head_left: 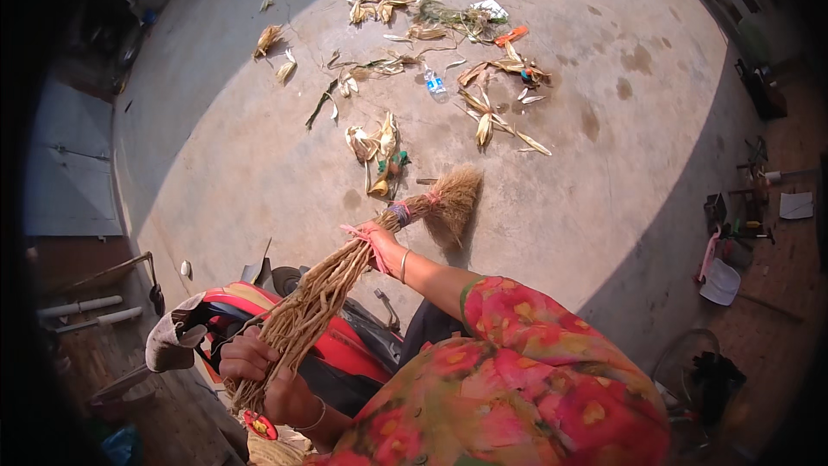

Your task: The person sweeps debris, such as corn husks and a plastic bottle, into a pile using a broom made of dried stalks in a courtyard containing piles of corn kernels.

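A long straw broom (315, 298) runs diagonally in front of me, its brushy head (457, 198) up and to the right, just over the concrete floor or touching it; I cannot tell which. My right hand (385, 248) is closed round the upper part of the bundled stalks, by a pink tie. Lower down, near the stalk ends, my left hand (291, 399) wraps the thick handle, fingers on one side and palm on the other. Beyond the broom head lie dry corn husks (364, 145) with a green and yellow scrap.
More corn husks (485, 125), a clear plastic bottle (434, 84) and an orange scrap (512, 35) litter the concrete floor (586, 181). A red and black vehicle (349, 352) stands close by at lower left. Assorted items and a white container (720, 282) line the right side.
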Tool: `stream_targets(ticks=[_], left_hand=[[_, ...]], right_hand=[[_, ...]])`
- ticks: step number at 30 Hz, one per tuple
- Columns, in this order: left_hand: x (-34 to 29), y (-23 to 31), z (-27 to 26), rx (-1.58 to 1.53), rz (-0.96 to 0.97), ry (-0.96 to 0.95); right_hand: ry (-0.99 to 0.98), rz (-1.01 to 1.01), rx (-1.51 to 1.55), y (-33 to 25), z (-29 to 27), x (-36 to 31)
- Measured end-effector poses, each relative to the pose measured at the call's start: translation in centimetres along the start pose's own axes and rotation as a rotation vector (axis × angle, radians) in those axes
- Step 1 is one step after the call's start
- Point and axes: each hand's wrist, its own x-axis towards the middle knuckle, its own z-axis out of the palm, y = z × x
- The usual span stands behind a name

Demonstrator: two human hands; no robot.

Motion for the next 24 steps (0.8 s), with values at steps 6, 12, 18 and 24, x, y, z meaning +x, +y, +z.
stream_targets(ticks=[6, 12, 18, 24], left_hand=[[-0.6, 1.4, -3.3, 0.04, 0.204, -0.044], [1.1, 1.8, -1.7, -0.322, 0.14, 0.038], [1.9, -4.6, 9.2, -0.582, -0.142, -0.304], [-3.5, -12.0, 23.5, -0.684, -0.335, -0.754]], right_hand=[[-0.103, -0.179, 0.036, -3.5, 5.4, -2.1], [-0.011, -0.338, 0.104, -7.9, 4.5, -8.7], [0.056, -0.51, 0.427, -13.1, -13.7, -13.4], [0.333, -0.48, 0.513, -20.4, -26.7, -23.1]])
